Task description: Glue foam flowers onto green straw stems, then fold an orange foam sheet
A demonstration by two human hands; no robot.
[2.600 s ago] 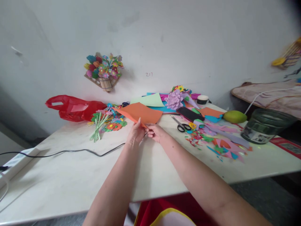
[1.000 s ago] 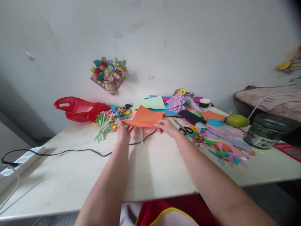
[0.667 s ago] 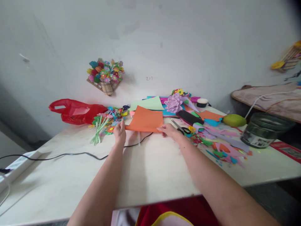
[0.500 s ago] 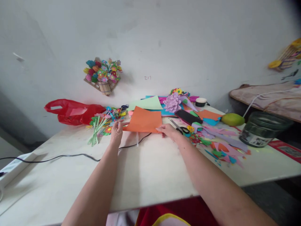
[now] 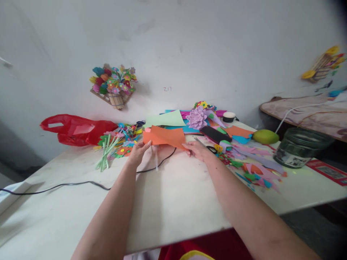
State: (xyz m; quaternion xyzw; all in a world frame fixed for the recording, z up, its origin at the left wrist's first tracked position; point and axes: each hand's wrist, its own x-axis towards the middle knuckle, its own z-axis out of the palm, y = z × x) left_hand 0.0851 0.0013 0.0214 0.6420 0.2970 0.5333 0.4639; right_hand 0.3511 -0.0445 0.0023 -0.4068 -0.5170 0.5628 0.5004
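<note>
An orange sheet, bent across its middle, is held up above the table between my two hands. My left hand pinches its left corner, thumb on top. At the right corner, my right hand grips the sheet between thumb and fingers. Beneath the sheet a whitish stick points toward me, its far end hidden. Just right of my right hand lie black-handled scissors, partly covered by the hand. A pale green sheet rests behind the orange one.
Foam flowers and pale green sticks lie at left, before a red plastic bag. A black cable crosses the table. Rightward are a lilac flower, colourful scraps, a green mango and a glass jar.
The orange sheet was flatter and tilted up; now it is bent over and lower. My left hand has changed from outstretched fingers to a pinch at its corner. The view has shifted slightly.
</note>
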